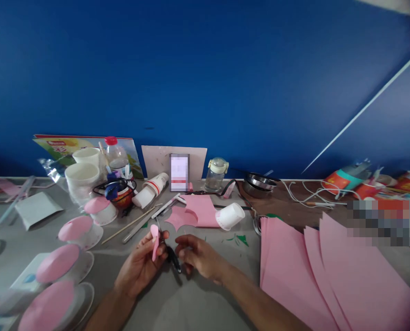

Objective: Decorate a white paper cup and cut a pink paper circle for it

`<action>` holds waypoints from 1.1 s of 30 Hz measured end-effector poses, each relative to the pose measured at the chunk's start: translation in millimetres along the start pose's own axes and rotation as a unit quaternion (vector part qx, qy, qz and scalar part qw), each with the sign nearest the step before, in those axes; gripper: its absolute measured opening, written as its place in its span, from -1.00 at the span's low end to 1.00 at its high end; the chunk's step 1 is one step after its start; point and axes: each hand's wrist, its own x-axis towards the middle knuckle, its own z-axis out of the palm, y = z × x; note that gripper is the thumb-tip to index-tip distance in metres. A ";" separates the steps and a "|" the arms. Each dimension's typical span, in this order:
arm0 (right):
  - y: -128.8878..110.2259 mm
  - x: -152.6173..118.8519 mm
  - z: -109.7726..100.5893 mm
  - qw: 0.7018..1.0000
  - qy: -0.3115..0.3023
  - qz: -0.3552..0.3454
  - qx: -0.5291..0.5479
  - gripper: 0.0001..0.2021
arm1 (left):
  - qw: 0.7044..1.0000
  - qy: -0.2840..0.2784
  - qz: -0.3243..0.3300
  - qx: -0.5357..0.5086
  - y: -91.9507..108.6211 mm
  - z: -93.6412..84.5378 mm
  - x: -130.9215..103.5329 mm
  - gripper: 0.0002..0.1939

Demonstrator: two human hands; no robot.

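Note:
My left hand (141,262) pinches a small cut piece of pink paper (155,241), held upright above the table. A dark tool with a black handle (173,259), possibly scissors, sits between my hands against the left fingers; its exact kind is hard to make out. My right hand (200,257) is just right of the black handle, its fingers bent but apart, with nothing visible in them. Beyond the hands lies a pink sheet (205,209) with rounded cut-outs. A white paper cup (230,216) rests on its side at the sheet's right edge.
Several paper cups topped with pink discs (58,262) line the left side. Large pink sheets (291,266) cover the right front. Stacked cups (82,179), a bottle (117,158), a phone (179,172), a glass jar (216,177) and black bowls (259,184) stand along the blue wall.

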 end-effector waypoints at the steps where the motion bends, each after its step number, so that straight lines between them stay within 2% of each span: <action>1: 2.4 1.9 2.2 1.000 -0.023 0.005 0.016 -0.47 | 1.000 0.001 -0.001 -0.005 -0.7 -0.1 -0.3 -0.70; 4: 6.6 5.3 8.3 0.997 -0.058 -0.001 0.058 -0.39 | 1.000 -0.001 0.000 -0.016 -2.3 0.4 -1.2 -0.72; 9: 8.5 6.9 7.2 0.993 -0.036 -0.012 0.115 -0.41 | 0.999 -0.030 -0.004 -0.027 -3.6 2.1 -1.6 -0.75; 14: 6.8 4.9 -1.6 0.979 -0.132 0.011 0.156 -0.33 | 0.999 -0.024 -0.016 -0.024 -4.3 2.7 -1.9 -0.76; 18: 7.3 5.7 -1.5 0.974 -0.152 0.021 0.165 -0.30 | 1.000 0.005 -0.024 -0.016 -4.2 6.4 -3.0 -0.73; 22: 5.8 7.4 0.1 0.981 -0.100 0.005 0.165 -0.40 | 0.998 0.047 -0.023 0.024 -2.5 12.0 -3.0 -0.73; 26: -2.3 4.6 -6.7 0.985 -0.026 -0.030 0.170 -0.39 | 0.987 0.105 0.025 0.116 -4.1 10.5 2.6 -0.74; 29: -7.8 -0.2 -10.5 0.995 0.010 -0.065 0.080 -0.38 | 0.969 0.129 0.090 0.193 -7.8 4.4 7.5 -0.71; 33: -6.3 -6.1 -4.9 0.997 0.039 -0.056 -0.021 -0.52 | 0.925 0.138 0.156 0.317 -9.7 -3.4 8.9 -0.68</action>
